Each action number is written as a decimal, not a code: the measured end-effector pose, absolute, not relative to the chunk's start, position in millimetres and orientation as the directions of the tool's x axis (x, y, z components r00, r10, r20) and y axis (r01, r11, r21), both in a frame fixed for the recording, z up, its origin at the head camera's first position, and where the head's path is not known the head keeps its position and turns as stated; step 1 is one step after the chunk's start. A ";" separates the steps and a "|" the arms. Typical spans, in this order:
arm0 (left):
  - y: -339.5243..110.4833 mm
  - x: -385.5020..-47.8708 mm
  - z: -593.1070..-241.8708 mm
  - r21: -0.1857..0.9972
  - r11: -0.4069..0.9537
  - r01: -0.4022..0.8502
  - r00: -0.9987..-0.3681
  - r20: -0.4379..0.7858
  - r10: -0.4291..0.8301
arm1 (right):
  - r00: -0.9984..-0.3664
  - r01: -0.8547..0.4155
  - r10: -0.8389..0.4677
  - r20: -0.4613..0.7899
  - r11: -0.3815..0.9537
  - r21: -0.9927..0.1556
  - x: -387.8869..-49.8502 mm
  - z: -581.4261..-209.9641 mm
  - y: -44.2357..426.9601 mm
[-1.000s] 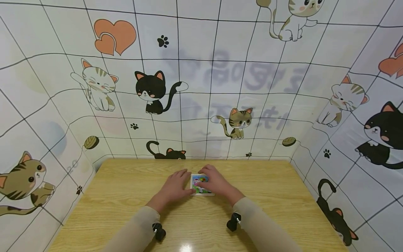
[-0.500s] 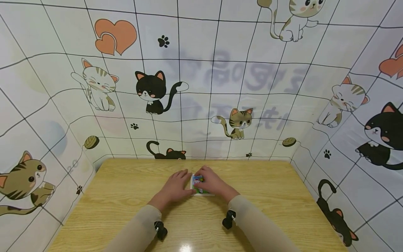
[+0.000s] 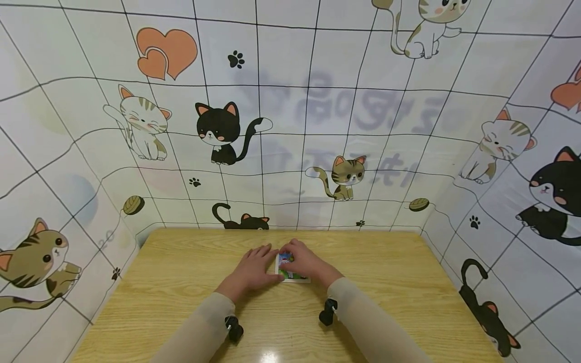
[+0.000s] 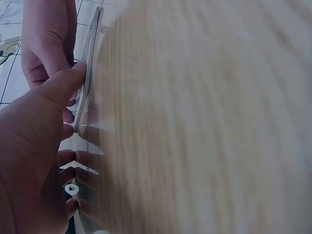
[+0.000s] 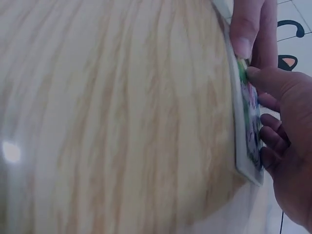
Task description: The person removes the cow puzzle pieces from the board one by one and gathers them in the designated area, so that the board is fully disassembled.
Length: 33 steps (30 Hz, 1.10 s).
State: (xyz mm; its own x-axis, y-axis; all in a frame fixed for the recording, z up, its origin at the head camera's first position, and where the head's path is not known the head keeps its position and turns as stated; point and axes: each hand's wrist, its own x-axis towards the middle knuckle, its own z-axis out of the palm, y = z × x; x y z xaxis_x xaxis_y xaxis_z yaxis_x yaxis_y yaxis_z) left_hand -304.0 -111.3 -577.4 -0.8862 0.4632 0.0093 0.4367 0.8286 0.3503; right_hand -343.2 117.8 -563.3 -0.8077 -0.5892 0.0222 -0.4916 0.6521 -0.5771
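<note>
A small flat picture board point(image 3: 292, 276) with a white border and a colourful picture lies on the wooden table, between the two hands. My left hand point(image 3: 253, 268) lies at its left side, fingers stretched out on the table, with the thumb resting on the board's near left corner. Over the picture, my right hand point(image 3: 307, 262) touches the surface with its thumb and bent fingertips, covering much of the right half. In the right wrist view the board's picture point(image 5: 249, 117) shows beside the right fingers, and the left thumb meets the green end. Whether separate pieces make up the picture is unclear.
The pale wooden table point(image 3: 181, 272) ends at a back wall of white cloth point(image 3: 290, 116) printed with cats and grid lines. Similar cloth stands at the left and right sides. Both sleeves carry a small black device near the wrist.
My right hand has shifted left across the picture, covering more of its middle. My left hand has stayed nearly in place, and the board lies almost where it was.
</note>
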 end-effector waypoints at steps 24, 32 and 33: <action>-111.0 -304.3 -574.1 0.351 0.840 0.413 -0.895 -0.016 0.446 | -0.810 -0.401 -0.584 -0.054 0.618 -0.676 -353.5 -562.4 118.5; -110.8 -306.5 -577.3 0.341 0.845 0.412 -0.896 -0.019 0.444 | -0.806 -0.388 -0.588 -0.075 0.620 -0.682 -357.1 -558.8 115.4; -110.8 -306.6 -577.7 0.342 0.845 0.411 -0.896 -0.021 0.444 | -0.805 -0.392 -0.589 -0.074 0.621 -0.679 -357.1 -558.6 115.1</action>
State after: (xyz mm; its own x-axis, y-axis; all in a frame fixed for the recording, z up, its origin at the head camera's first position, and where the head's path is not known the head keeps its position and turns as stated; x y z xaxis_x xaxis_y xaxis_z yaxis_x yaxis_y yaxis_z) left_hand -306.6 -110.8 -577.7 -0.8958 0.4439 -0.0210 0.4108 0.8453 0.3417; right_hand -357.1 115.1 -558.6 -0.8047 -0.5890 -0.0738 -0.3919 0.6205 -0.6793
